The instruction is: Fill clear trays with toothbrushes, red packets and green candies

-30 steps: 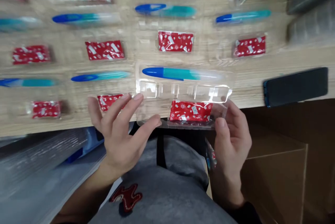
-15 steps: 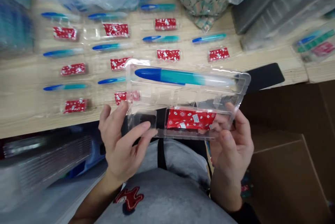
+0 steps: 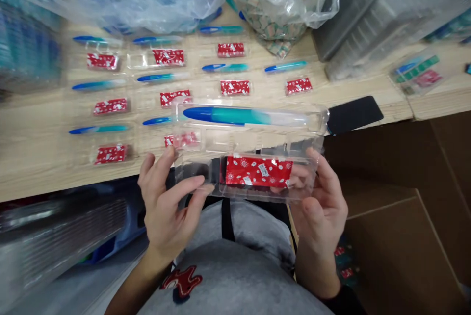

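A clear plastic tray (image 3: 235,144) is held up in front of my body, over the table's front edge. Along its far side lies a blue and teal pen (image 3: 235,116); a red printed packet (image 3: 259,171) sits in the compartment nearest me, right of the middle. My left hand (image 3: 172,202) grips the tray's left end between thumb and fingers. At the right end, my right hand (image 3: 322,202) holds it, with some fingers seen through the plastic beneath.
Several trays with pens and red packets (image 3: 234,88) lie on the wooden table (image 3: 33,158). Behind are plastic bags (image 3: 283,20) and stacked grey trays (image 3: 360,35). A black phone-like slab (image 3: 355,115) lies right; cardboard (image 3: 401,246) stands below.
The held tray and my right hand have shifted slightly left in view. The table items now appear a little lower, and more of the bag of small pieces shows.
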The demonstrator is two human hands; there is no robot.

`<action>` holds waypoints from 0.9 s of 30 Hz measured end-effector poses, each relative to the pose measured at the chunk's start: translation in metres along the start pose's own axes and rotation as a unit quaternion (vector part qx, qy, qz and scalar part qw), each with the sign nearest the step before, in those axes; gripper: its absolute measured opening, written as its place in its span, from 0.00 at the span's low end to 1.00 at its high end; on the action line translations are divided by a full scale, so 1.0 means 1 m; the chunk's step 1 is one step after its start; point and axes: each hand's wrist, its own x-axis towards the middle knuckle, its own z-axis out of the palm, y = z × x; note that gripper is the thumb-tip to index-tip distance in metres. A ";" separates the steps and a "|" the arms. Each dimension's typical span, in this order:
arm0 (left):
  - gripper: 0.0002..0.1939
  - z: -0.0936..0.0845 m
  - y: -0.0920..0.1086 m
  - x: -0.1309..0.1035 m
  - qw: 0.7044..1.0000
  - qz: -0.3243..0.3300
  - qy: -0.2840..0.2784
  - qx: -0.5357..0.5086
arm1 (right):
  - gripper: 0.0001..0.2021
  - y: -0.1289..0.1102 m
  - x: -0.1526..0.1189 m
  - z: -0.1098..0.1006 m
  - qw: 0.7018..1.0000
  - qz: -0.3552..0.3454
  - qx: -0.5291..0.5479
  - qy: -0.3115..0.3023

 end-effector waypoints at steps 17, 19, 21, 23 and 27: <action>0.07 0.076 -0.031 0.028 0.985 0.009 -0.024 0.170 | 0.19 0.078 0.075 -0.009 0.919 -0.015 -0.395 -0.016; 0.09 0.077 -0.029 0.030 0.985 0.005 -0.015 0.174 | 0.19 0.078 0.077 -0.009 0.915 -0.022 -0.404 -0.010; 0.12 0.075 -0.024 0.027 0.986 0.008 0.007 0.168 | 0.20 0.080 0.076 -0.012 0.918 -0.030 -0.395 0.002; 0.14 0.069 -0.019 0.017 0.991 0.032 0.025 0.131 | 0.20 0.084 0.071 -0.018 0.927 -0.046 -0.371 0.026; 0.16 0.058 -0.025 -0.025 0.991 0.117 -0.065 0.016 | 0.19 0.097 0.049 -0.028 0.954 -0.023 -0.272 0.125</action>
